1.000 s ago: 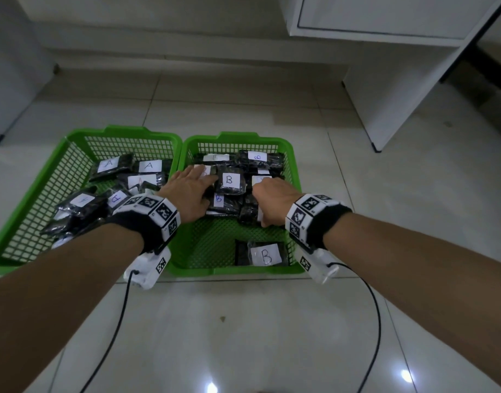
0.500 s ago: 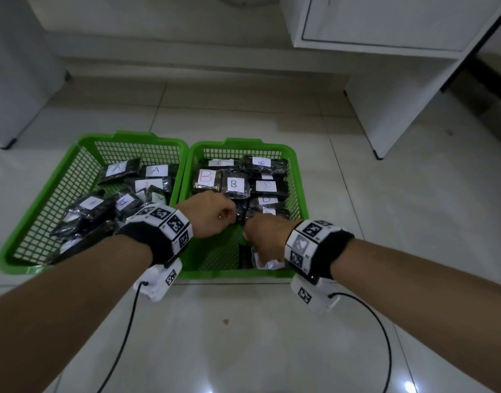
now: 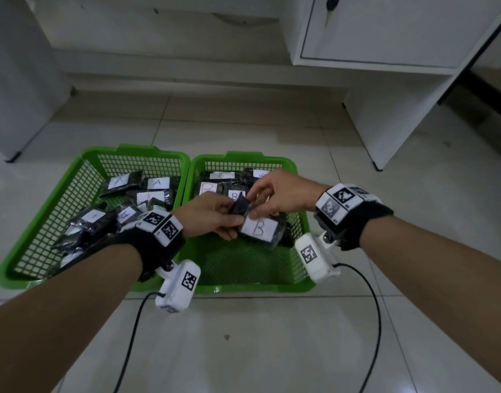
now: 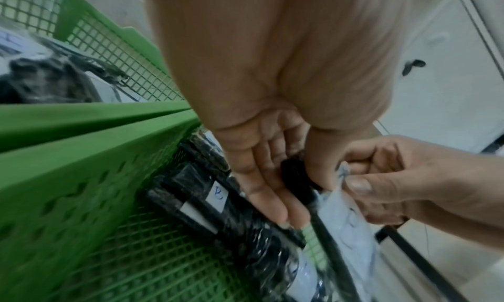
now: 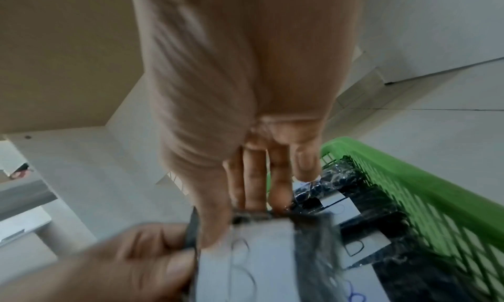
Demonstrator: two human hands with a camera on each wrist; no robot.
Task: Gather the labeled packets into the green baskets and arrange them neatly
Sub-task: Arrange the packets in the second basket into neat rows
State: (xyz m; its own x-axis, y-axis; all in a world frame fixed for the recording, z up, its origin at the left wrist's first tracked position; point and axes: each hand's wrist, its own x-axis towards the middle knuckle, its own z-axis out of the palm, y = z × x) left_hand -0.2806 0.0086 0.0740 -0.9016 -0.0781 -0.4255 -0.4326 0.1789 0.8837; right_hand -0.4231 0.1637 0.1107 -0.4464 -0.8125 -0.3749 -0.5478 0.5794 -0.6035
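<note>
Pale floor tiles point(image 3: 243, 350) carry two green baskets side by side, their long rims touching, with a white cabinet point(image 3: 385, 38) standing beyond them. Dark packets marked A point(image 3: 158, 182) lie heaped in the left basket point(image 3: 28, 234); dark packets marked B point(image 3: 234, 196) are stacked along the far half of the right basket point(image 3: 286, 287).

Both hands meet above the middle of the right basket around one B packet point(image 3: 259, 228), held up clear of the mesh bottom with its white label facing up. The left hand point(image 3: 212, 215) grips the packet's left edge, thumb on top and fingers curled beneath. The right hand point(image 3: 283, 194) reaches over from the far right side and pinches the packet's upper end between thumb and fingertips, as its wrist view shows. The packet hangs between the two hands, just below the right one and touching both.
</note>
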